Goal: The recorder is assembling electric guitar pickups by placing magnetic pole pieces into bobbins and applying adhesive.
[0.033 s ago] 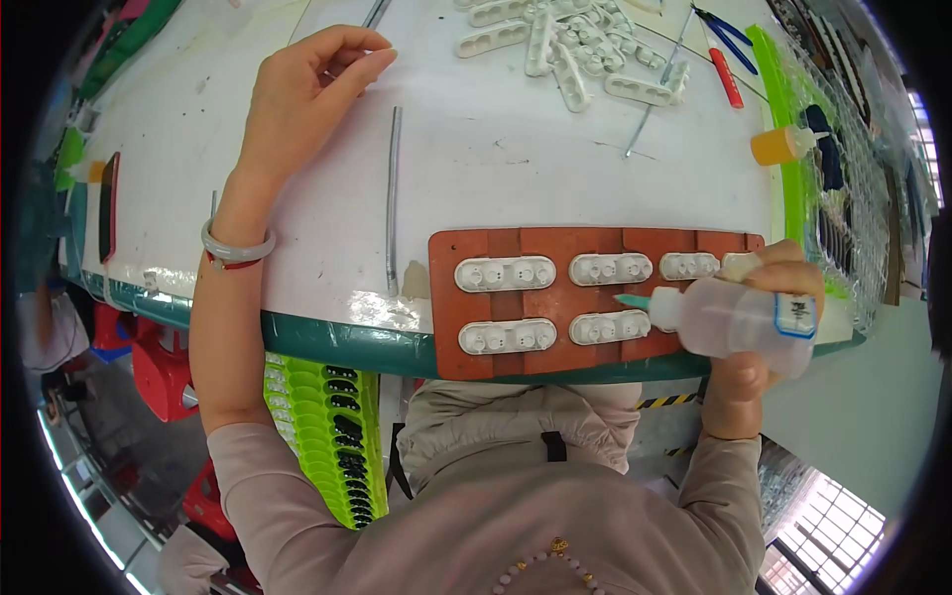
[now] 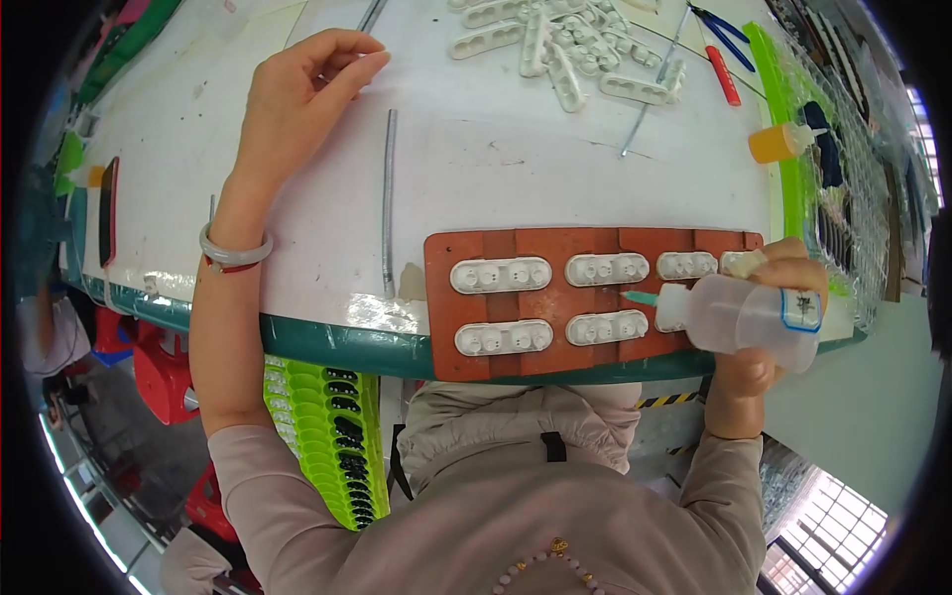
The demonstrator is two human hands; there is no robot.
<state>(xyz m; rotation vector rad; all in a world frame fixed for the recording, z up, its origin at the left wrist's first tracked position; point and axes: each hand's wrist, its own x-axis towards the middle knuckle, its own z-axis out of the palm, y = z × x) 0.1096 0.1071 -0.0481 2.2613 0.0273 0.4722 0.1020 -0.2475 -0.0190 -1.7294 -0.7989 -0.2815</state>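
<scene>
My right hand [image 2: 769, 297] grips a translucent squeeze bottle [image 2: 739, 312] with a blue-edged label. Its thin green nozzle [image 2: 640, 297] points left, between the two rows of white oval pieces on a reddish-brown board [image 2: 501, 305]. Each piece has small round sockets; one [image 2: 501, 276] lies at the upper left of the board, another [image 2: 607, 327] just below the nozzle. The bottle and hand partly cover the pieces at the right end. My left hand [image 2: 302, 94] rests farther away on the white table, fingers curled and thumb near the index tip, with nothing visible in them.
A heap of white plastic pieces [image 2: 585, 45] lies at the far side. Near it are blue-handled pliers [image 2: 729, 40], a red tool [image 2: 723, 77] and a yellow bottle [image 2: 778, 144]. A metal rod [image 2: 388, 198] lies mid-table. Green trays [image 2: 327, 436] stand below the table's edge.
The bottle and its nozzle have shifted slightly right over the board in my right hand. My left hand keeps the same pose.
</scene>
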